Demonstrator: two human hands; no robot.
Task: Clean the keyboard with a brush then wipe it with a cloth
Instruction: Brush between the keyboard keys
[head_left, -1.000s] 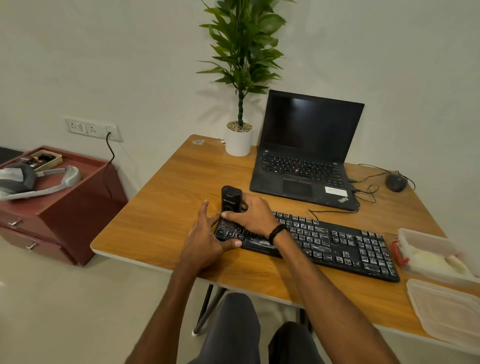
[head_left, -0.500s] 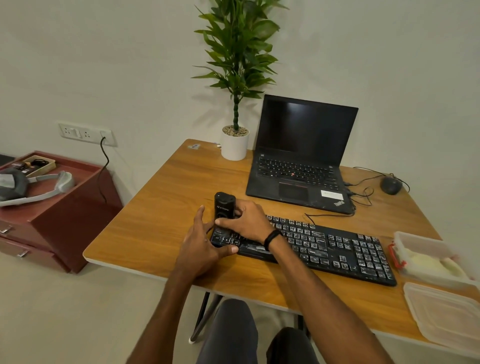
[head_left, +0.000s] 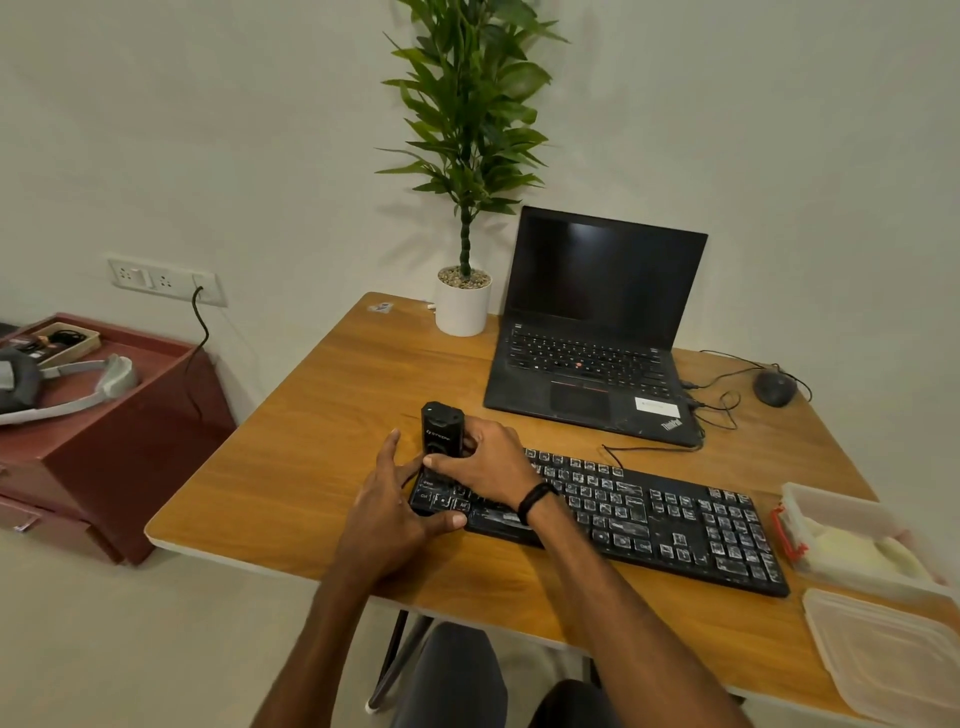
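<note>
Brush (head_left: 442, 429) gripped by right hand (head_left: 491, 465) | left hand (head_left: 389, 514) flat, bracing keyboard (head_left: 675, 519)

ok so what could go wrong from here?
1. White residue covers the keyboard. Strokes from the brush, gripped in the right hand, could flick it onto the open laptop right behind.
2. The left hand steadies only the keyboard's left end, so the far end might swivel into the open container beside it.
</note>
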